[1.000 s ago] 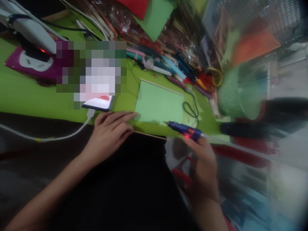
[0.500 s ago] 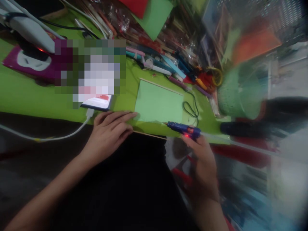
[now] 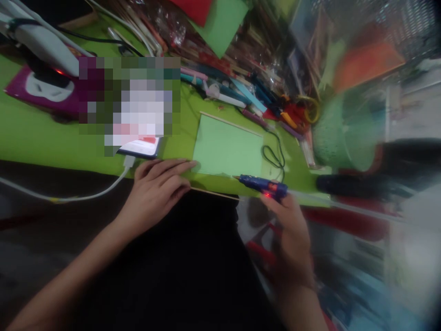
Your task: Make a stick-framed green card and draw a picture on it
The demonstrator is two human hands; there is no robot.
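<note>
My right hand (image 3: 292, 220) grips a blue glue gun (image 3: 263, 184) with a glowing red light and a glue stick (image 3: 347, 208) sticking out of its back. The nozzle points left, at the near edge of a light green sheet of paper (image 3: 227, 145). Along the paper's far edge runs a thin stick (image 3: 230, 123). My left hand (image 3: 158, 186) lies on the table's front edge with its fingers stretched out, the fingertips at the paper's near left corner. A thin pale strip (image 3: 215, 193) extends from beside its thumb along the table edge; whether the hand touches it, I cannot tell.
Left of the paper lies a phone (image 3: 141, 147), partly pixelated, with a white cable (image 3: 113, 186). A purple power strip (image 3: 44, 92) sits farther left. Pens, scissors (image 3: 306, 110) and wrapped sticks crowd the back of the green table (image 3: 69, 142). A green basket (image 3: 341, 133) stands right.
</note>
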